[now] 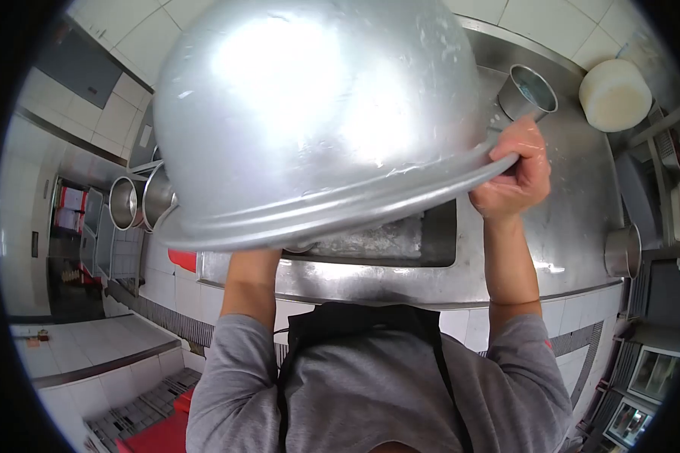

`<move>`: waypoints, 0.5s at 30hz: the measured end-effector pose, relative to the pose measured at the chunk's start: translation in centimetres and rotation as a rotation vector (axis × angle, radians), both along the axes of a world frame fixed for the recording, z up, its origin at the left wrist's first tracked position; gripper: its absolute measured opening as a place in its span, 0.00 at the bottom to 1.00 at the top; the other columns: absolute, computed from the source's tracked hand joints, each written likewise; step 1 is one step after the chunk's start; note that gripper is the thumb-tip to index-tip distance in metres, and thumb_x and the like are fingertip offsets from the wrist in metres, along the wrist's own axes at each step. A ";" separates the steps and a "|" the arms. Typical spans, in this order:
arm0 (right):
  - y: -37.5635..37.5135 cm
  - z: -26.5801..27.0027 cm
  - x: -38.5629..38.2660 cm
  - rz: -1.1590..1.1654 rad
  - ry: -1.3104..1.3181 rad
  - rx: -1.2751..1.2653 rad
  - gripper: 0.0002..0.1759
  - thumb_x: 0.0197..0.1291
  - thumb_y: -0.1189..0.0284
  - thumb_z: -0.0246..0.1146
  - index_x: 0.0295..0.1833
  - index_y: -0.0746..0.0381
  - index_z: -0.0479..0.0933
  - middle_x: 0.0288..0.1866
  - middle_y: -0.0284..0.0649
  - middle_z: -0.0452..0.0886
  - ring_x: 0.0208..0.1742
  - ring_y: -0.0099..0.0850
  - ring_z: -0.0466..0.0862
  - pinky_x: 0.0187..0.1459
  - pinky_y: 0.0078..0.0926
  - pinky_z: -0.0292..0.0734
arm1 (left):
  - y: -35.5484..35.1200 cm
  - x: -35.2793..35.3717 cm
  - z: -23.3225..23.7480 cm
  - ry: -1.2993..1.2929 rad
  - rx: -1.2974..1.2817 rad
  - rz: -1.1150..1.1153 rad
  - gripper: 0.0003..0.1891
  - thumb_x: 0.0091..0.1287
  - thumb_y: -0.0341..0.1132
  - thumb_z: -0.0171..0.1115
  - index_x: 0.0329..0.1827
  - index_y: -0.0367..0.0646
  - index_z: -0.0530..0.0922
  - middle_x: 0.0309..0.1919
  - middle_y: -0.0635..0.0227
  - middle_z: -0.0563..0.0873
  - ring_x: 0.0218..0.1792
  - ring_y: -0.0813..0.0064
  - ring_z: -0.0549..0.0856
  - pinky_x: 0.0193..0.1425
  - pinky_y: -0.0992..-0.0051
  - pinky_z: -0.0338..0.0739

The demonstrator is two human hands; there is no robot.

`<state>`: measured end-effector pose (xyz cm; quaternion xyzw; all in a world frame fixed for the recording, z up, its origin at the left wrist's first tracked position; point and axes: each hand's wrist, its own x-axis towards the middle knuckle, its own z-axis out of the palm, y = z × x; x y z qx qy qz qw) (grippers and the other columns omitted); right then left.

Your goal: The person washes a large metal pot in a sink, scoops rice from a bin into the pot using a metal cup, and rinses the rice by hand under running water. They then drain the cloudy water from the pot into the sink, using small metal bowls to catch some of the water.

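A large shiny metal bowl (pixel 317 136) fills the upper middle of the view, tilted with its rounded wet outside toward me and its rim low. My right hand (pixel 515 167) is closed around the right side of that rim. Only my left forearm (pixel 251 283) shows; the hand itself is hidden behind the bowl's lower left rim, so I cannot see its fingers. Beneath the bowl lies a sink basin (pixel 447 245) with a wet, whitish bottom, mostly covered from sight.
A small metal pot (pixel 527 92) with bluish contents and a round white block or tub (pixel 616 96) stand back right on the steel counter (pixel 567 219). Another metal pot (pixel 622 251) sits at the right edge. Metal pots (pixel 126 202) are at the left.
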<state>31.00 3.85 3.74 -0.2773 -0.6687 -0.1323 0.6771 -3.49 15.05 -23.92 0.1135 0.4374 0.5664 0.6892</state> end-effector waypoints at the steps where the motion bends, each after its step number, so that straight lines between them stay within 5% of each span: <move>1: 0.1 -1.1 -0.1 -0.001 0.027 -0.064 0.15 0.26 0.77 0.67 0.23 0.61 0.67 0.15 0.34 0.66 0.16 0.25 0.64 0.17 0.19 0.56 | -0.4 -0.2 -1.0 -0.003 -0.020 -0.005 0.08 0.50 0.23 0.52 0.34 0.41 0.71 0.32 0.65 0.75 0.38 0.67 0.75 0.53 0.53 0.64; 5: 0.8 -6.8 -0.9 -0.053 0.253 -0.414 0.16 0.28 0.76 0.68 0.27 0.63 0.70 0.20 0.36 0.72 0.20 0.24 0.70 0.21 0.19 0.64 | -4.5 -0.1 -2.0 0.104 -0.182 0.127 0.13 0.45 0.20 0.50 0.35 0.41 0.71 0.31 0.64 0.75 0.38 0.64 0.75 0.56 0.47 0.59; 10: 5.6 -13.5 -1.7 -0.259 0.539 -0.939 0.18 0.37 0.69 0.70 0.34 0.65 0.72 0.24 0.39 0.75 0.26 0.27 0.74 0.31 0.23 0.69 | -6.0 -5.0 -3.1 0.057 -0.201 0.240 0.17 0.41 0.17 0.45 0.38 0.29 0.67 0.37 0.52 0.71 0.41 0.52 0.74 0.56 0.53 0.66; 13: 10.0 -20.6 -0.1 -0.484 0.387 -1.135 0.22 0.42 0.62 0.67 0.40 0.65 0.73 0.31 0.45 0.79 0.33 0.40 0.78 0.38 0.31 0.72 | -5.3 -6.6 -3.4 0.181 -0.260 0.181 0.17 0.41 0.17 0.45 0.38 0.27 0.67 0.39 0.50 0.71 0.43 0.52 0.73 0.54 0.54 0.68; 15: 11.7 -25.4 0.5 -0.564 0.326 -1.282 0.24 0.42 0.61 0.66 0.43 0.64 0.73 0.34 0.48 0.79 0.38 0.43 0.79 0.40 0.34 0.72 | -4.1 -8.9 -7.7 0.351 -0.293 0.140 0.16 0.43 0.19 0.47 0.38 0.26 0.70 0.42 0.49 0.71 0.46 0.51 0.72 0.51 0.56 0.68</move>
